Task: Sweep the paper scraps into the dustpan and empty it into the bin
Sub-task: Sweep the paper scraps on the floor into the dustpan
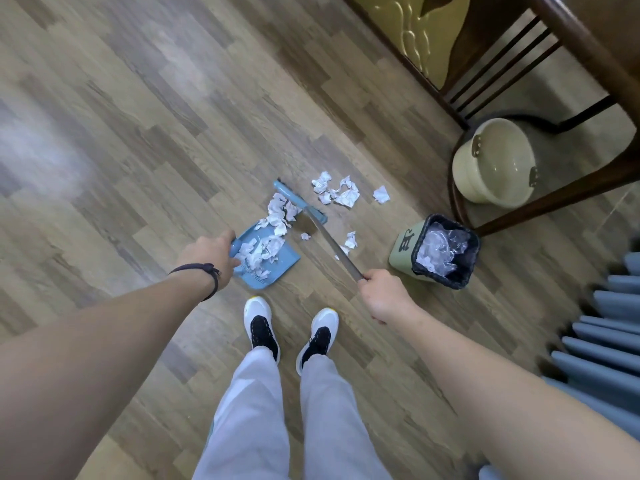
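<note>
A blue dustpan (289, 259) lies flat on the wooden floor, with crumpled white paper scraps (268, 249) piled in it. My left hand (207, 256) grips its handle. My right hand (386, 296) holds the metal shaft of a blue broom (299, 202), whose head rests at the dustpan's far mouth, pressed against scraps. More scraps (337, 190) lie beyond the broom head, and a few scraps (350, 240) lie right of the shaft. A small green bin (401, 249) with a black liner stands to the right, holding clear plastic.
A dark wooden chair (540, 209) stands at the upper right with a cream basin (495, 164) under it, just behind the bin. Blue pleated fabric (602, 344) hangs at the right edge. My two white shoes (291, 332) are just behind the dustpan.
</note>
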